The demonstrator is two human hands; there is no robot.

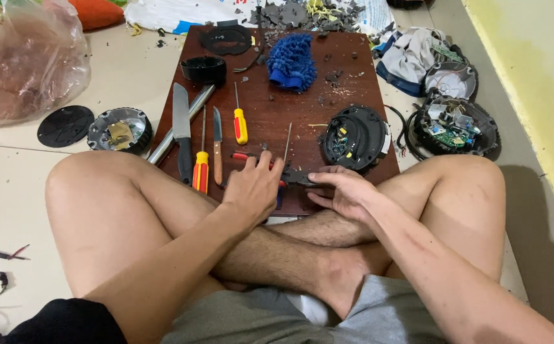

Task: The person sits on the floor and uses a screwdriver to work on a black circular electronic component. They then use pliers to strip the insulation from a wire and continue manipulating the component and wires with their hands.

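I sit cross-legged on the floor with a dark wooden board [270, 114] in front of me. My left hand [253, 188] rests at the board's near edge, fingers curled over red-handled pliers [244, 156]. My right hand [346, 191] pinches a small dark flat piece [297, 176] against the board beside it. A thin metal rod [287, 141] lies just beyond the two hands. A round black device shell [355, 137] with exposed wiring sits right of them.
On the board lie a cleaver [181, 121], a steel tube [184, 121], two yellow-and-red screwdrivers [240, 121], a small knife [217, 143], a blue mitt [291, 60] and black lids. More opened round devices [458, 124] lie right; a plastic bag [25, 60] sits left.
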